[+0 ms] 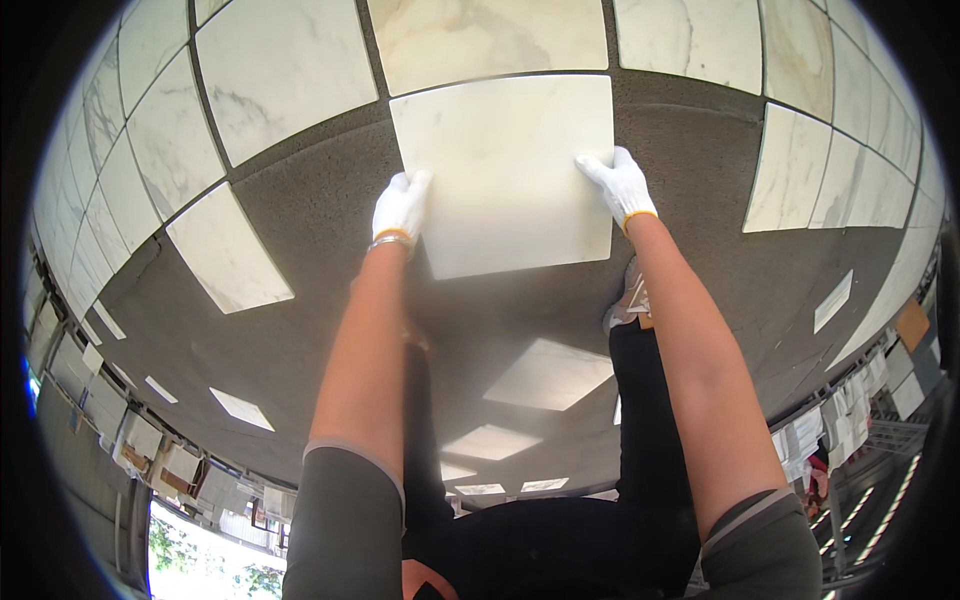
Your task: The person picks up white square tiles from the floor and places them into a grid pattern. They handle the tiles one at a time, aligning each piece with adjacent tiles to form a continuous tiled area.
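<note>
Fingers of the left hand [400, 208] and of the right hand [624, 188], both in white gloves, grip the opposite side edges of a white tile [515, 185]; each thumb rests near its edge, while the fingertips underneath are hidden. Well to the left of the white tile, a veined tile [232, 250] lies on the grey floor [310, 210], bare between the two. Just beyond the white tile's far edge is a cream tile [490, 38]; whether they touch, I cannot tell. Near its lower right corner stands a shoe [630, 302]. Well to its right, past more floor, lies a narrow-looking tile [784, 170]. The step in hand appears to be steadying the white tile beside the cream tile. A next move would call for even support from both sides, its edges square, without knocking the neighbour or pinching fingers underneath.
</note>
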A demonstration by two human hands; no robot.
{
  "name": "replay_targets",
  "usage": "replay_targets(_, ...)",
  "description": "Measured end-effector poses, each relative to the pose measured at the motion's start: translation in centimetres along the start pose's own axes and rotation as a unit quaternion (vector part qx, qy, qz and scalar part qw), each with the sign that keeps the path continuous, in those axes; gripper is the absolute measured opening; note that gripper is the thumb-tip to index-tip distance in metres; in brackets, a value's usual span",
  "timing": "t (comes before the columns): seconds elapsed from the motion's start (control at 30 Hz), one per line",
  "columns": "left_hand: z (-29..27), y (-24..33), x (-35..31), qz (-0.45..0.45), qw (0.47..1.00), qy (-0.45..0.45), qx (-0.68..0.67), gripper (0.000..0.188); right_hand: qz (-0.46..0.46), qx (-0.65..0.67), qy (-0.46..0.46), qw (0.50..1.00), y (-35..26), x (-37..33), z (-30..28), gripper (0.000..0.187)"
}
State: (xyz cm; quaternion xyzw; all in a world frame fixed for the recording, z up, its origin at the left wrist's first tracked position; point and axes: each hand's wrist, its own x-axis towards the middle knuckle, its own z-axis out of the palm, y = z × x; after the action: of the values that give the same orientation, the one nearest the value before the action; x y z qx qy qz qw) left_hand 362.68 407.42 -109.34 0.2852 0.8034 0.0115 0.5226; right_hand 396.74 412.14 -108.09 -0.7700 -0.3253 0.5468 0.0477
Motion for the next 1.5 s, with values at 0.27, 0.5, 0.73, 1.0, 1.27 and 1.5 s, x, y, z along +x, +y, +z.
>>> replay_targets(0.27,-1.2,1.5,-0.2,0.042,0.980,-0.011,0.196,0.068,0.005,-0.056,0.006,0.998,-0.2,0.6,-0.1,0.069)
replay_targets(0.5,-1.6,4.8,-1.1,0.007,0.937,-0.022,0.349,0.060,0.010,-0.088,0.008,0.996,0.2,1.0,0.0,0.071)
replay_targets(0.73,-1.7,4.6,-1.6,0.015,0.915,-0.021,0.403,0.051,-0.009,-0.110,0.015,0.994,-0.1,0.4,0.2,0.077)
replay_targets(1.0,-1.0,2.7,-0.4,0.055,0.914,-0.012,0.402,0.057,0.002,-0.404,-0.003,0.915,-4.6,-1.0,-1.4,0.064)
replay_targets(1.27,-1.5,2.5,-0.6,0.040,0.944,-0.021,0.326,0.054,-0.021,-0.454,0.008,0.891,-5.9,-2.8,-1.5,0.047)
replay_targets(1.5,-1.8,2.4,-0.8,0.046,0.952,-0.038,0.301,0.053,-0.075,-0.357,0.059,0.929,-3.0,-4.4,-2.5,0.054)
